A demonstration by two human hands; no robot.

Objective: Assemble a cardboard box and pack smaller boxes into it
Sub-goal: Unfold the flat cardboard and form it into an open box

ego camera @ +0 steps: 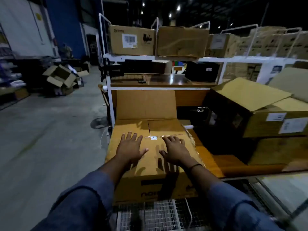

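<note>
A large brown cardboard box (155,165) sits in front of me on the wooden workbench. Its near flap is folded down flat, the two side flaps lie beneath it, and the far flap (146,104) stands upright. A strip of clear tape (156,137) glints along the edge of the near flap. My left hand (130,148) lies flat on that flap with fingers spread. My right hand (175,148) rests palm down beside it, fingers touching the tape strip. Neither hand holds anything. No smaller boxes are visible in or by the box.
An open carton with labels (260,112) stands to the right on the workbench (216,164). Closed cartons (131,40) line the white rack shelf above. A wire mesh cart (160,215) is under my arms. Discarded open boxes (60,77) lie on the concrete floor at left.
</note>
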